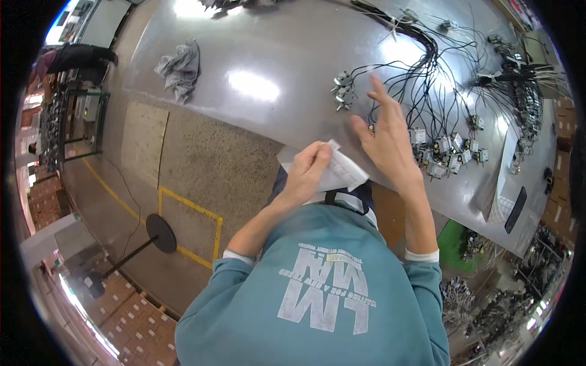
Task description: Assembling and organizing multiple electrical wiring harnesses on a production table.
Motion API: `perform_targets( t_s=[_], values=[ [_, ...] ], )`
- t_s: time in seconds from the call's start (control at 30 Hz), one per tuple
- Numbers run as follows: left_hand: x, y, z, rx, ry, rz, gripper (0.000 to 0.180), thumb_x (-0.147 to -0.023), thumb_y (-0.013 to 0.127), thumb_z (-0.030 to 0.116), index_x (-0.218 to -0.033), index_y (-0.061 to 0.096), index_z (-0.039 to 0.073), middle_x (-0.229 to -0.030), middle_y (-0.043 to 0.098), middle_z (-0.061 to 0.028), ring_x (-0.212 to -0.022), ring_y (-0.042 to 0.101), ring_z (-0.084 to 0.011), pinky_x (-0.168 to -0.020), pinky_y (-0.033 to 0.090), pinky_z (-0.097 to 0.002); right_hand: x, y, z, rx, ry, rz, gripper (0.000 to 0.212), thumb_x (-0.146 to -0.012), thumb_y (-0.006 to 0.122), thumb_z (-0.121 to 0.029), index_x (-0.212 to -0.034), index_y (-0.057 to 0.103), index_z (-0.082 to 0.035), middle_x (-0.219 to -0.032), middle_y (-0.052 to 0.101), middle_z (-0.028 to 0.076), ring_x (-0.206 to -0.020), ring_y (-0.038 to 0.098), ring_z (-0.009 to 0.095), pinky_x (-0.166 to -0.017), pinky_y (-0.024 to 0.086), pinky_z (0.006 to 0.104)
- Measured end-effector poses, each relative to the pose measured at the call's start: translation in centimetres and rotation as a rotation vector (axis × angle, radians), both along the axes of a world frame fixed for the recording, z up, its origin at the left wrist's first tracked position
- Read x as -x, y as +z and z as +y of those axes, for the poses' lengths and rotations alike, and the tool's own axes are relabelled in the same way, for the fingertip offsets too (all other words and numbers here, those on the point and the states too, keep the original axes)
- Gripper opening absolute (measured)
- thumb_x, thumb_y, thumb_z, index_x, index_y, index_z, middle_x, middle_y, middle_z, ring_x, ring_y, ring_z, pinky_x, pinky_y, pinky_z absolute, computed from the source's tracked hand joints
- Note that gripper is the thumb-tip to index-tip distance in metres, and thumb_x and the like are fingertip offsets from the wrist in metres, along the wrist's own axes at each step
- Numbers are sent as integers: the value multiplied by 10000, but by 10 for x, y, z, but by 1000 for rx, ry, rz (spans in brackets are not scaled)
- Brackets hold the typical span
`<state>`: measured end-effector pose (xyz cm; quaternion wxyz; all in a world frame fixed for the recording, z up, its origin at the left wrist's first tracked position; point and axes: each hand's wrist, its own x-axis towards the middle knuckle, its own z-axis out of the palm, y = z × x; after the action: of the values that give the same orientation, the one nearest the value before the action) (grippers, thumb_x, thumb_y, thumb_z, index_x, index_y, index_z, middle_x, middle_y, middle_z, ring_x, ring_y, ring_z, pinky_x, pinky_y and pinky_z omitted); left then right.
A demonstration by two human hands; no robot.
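My left hand (pixel 307 173) grips a folded white sheet (pixel 345 169), possibly of labels, between thumb and fingers at the table's near edge. To its right, my right hand (pixel 390 143) is raised with the fingers apart, and I see nothing held in it. Small metal parts on black wires (pixel 343 91) lie just left of its fingertips. More boxy metal parts (pixel 448 154) are grouped on the table right of that hand. Their thin wires run up into a thick bundle of black cables (pixel 421 38).
The shiny metal table (pixel 287 36) carries a crumpled grey cloth (pixel 180 70) at the left. Another wired bundle (pixel 526 104) and a long white strip (pixel 503 171) lie far right. A round-based stand (pixel 160 233) is on the floor; a person (pixel 76 58) stands far left.
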<state>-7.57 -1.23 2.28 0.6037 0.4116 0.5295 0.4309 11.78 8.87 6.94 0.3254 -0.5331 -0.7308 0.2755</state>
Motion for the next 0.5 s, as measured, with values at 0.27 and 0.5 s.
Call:
perform_targets(
  t_s=[0.27, 0.5],
  values=[
    [34, -21, -20, 66, 96, 53, 343, -1160, 515, 320, -1059, 672, 32, -903, 577, 67, -854, 482, -37, -758, 427, -235, 45, -56, 35, -49, -36, -336, 995, -918, 793, -272, -1718, 207, -188, -1307, 643, 205, -1302, 550, 383, -1112, 427, 528],
    [32, -21, -15, -22, 92, 159, 398, -1159, 497, 339, -961, 626, 19, -827, 539, 39, -814, 473, -58, -719, 422, -267, 45, -64, 15, -163, -24, -444, 897, -945, 759, -204, -1698, 272, -181, -1194, 673, 125, -1063, 650, 304, -961, 471, 456]
  ],
)
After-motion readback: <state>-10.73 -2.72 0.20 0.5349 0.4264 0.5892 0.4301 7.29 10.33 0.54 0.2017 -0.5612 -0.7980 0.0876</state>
